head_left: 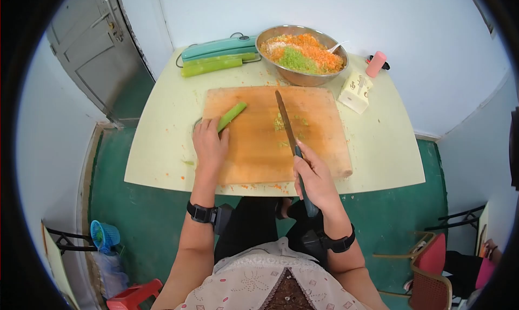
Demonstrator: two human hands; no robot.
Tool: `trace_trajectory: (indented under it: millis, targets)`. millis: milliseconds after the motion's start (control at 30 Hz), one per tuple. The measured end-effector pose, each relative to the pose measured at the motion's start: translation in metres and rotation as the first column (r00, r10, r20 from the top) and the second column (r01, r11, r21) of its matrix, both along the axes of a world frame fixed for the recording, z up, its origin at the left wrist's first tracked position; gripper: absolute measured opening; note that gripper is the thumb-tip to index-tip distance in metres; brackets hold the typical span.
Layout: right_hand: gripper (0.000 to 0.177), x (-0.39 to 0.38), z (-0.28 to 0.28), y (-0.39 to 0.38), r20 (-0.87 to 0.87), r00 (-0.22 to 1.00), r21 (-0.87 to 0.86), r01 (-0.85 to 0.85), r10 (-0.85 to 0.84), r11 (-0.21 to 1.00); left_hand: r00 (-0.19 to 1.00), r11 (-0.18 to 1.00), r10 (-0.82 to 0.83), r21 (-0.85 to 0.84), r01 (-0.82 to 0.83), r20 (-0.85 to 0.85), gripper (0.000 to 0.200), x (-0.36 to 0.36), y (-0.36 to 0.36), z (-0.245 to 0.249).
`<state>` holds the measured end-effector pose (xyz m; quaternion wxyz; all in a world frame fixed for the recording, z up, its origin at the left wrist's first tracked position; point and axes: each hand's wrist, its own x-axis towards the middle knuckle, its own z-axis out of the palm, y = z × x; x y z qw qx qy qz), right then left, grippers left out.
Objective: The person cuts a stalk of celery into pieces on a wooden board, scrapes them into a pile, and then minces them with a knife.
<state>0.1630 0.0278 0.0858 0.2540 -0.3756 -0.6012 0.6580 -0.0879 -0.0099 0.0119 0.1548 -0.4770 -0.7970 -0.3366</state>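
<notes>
My left hand (210,141) is at the left edge of the wooden cutting board (248,158), its fingers over the lower end of a green celery stalk (232,117). The stalk's other end points away to the upper right. In my right hand (315,176) is a long knife (286,121), gripped by its dark handle, the blade pointing away over the board. Small chopped green bits (280,122) lie on the board, beside and partly behind the blade.
Behind the board stands a large metal bowl (308,78) of shredded orange and green vegetables with a white spoon. Left of it are more green stalks (212,68) and a teal case (219,48). A tissue pack (355,92) and a pink bottle (376,64) are at right.
</notes>
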Motion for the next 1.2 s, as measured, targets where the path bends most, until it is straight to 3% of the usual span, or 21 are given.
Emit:
trace_trajectory:
  millis: [67, 167, 367, 767, 867, 1200]
  targets:
    - [0.049, -0.003, -0.002, -0.007, -0.112, 0.993, -0.073, 0.027, -0.035, 0.997, 1.0, 1.0, -0.012, 0.006, 0.012, 0.019, 0.035, -0.002, 0.0, -0.001]
    - [0.049, -0.005, -0.018, -0.009, -0.083, 0.996, -0.116, 0.013, -0.023, 0.993, 1.0, 1.0, -0.017, 0.014, 0.017, 0.0, 0.035, -0.001, 0.0, 0.0]
    - [0.05, -0.007, -0.016, -0.018, -0.201, 0.975, -0.134, 0.073, -0.099, 0.988, 0.999, 0.999, -0.034, 0.018, 0.034, -0.001, 0.036, -0.002, 0.0, -0.002]
    - [0.052, -0.014, -0.026, -0.016, -0.147, 0.988, -0.119, 0.029, -0.046, 0.992, 1.0, 1.0, -0.023, 0.005, 0.023, 0.01, 0.036, -0.002, 0.001, -0.001]
    - [0.052, -0.009, -0.016, -0.017, -0.176, 0.978, -0.173, 0.081, -0.112, 0.982, 1.0, 1.0, -0.009, -0.005, 0.009, -0.004, 0.036, -0.001, 0.001, -0.001]
    - [0.051, -0.003, -0.013, -0.002, -0.203, 0.977, -0.177, 0.026, -0.062, 0.984, 1.0, 1.0, -0.007, -0.011, 0.007, -0.001, 0.036, -0.002, 0.001, -0.003]
